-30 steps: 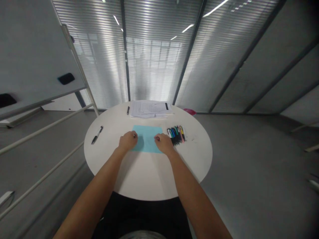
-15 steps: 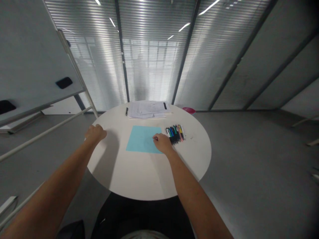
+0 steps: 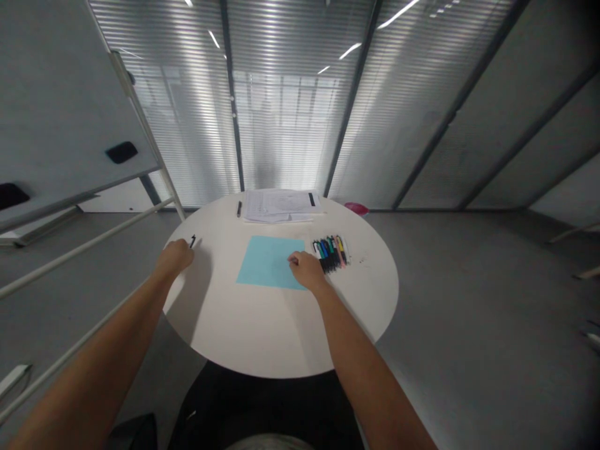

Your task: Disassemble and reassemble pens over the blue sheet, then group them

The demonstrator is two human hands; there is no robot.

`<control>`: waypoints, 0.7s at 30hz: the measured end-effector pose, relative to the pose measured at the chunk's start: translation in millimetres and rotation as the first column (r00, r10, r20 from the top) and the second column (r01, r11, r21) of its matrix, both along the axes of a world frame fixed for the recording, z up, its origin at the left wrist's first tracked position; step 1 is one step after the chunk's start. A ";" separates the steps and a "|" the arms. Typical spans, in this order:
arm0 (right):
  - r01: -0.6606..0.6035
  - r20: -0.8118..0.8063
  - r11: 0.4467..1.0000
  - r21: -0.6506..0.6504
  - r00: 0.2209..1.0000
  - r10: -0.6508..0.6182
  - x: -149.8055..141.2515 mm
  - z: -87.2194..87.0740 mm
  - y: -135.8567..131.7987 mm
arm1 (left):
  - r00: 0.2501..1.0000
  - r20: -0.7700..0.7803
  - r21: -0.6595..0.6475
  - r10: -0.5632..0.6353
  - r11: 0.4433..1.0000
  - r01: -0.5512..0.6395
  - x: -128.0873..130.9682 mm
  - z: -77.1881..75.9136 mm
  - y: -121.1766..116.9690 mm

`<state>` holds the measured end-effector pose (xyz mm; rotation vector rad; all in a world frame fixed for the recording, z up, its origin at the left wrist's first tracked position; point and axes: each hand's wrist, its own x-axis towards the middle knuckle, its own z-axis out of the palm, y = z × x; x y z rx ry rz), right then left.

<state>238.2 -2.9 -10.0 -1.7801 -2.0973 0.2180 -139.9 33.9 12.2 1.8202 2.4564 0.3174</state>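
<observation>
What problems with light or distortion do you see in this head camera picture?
In the head view, strong glare falls on the window blinds, the left hand throws a dark shadow across the round white table, and the wide lens stretches the forearms and darkens the corners.

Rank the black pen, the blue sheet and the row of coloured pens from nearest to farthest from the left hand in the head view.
1. Black pen: right at the left hand, near the table's left edge.
2. Blue sheet: mid-table, right of that hand.
3. Row of coloured pens: farther right, beyond the sheet.
</observation>
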 end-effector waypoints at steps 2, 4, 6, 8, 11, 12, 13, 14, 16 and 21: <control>-0.001 -0.005 1.000 0.001 1.000 0.001 0.1 0.2 0.0 | 0.999 0.033 0.002 -0.026 1.000 0.026 10.5 6.7 1.9; 0.002 -0.013 1.000 0.001 1.000 -0.002 0.4 0.3 -0.1 | 0.992 0.099 0.017 -0.082 0.997 0.081 27.7 15.6 0.8; 0.006 -0.036 1.000 0.008 0.999 -0.005 0.8 0.1 0.0 | 0.968 0.143 0.088 -0.209 0.976 0.198 49.0 24.6 -3.7; 0.004 -0.094 1.000 0.023 0.996 -0.002 0.8 -0.6 0.5 | 0.916 0.161 0.175 -0.366 0.924 0.339 71.7 31.8 -11.0; 0.006 -0.308 1.000 0.030 0.951 0.003 -1.3 -0.3 2.1 | 0.807 0.160 0.271 -0.569 0.811 0.518 103.7 36.8 -23.2; 0.000 -0.421 1.000 0.020 0.907 0.008 -2.7 0.6 2.6 | 0.771 0.169 0.282 -0.614 0.780 0.559 113.5 36.9 -26.9; -0.014 -0.542 1.000 0.007 0.840 0.016 -4.3 1.9 3.2 | 0.740 0.169 0.284 -0.651 0.751 0.596 123.0 36.3 -30.2; -0.036 -0.658 0.999 -0.007 0.753 0.023 -6.1 3.3 3.6 | 0.718 0.154 0.281 -0.679 0.726 0.627 132.2 35.3 -33.2; -0.089 -0.823 0.996 -0.023 0.568 0.032 -9.3 5.9 4.4 | 0.680 0.096 0.256 -0.727 0.678 0.689 149.8 32.8 -38.1; -0.179 -0.909 0.983 -0.027 0.415 0.050 -10.3 2.8 8.4 | 0.639 0.029 0.174 -0.769 0.633 0.754 183.8 33.5 -44.0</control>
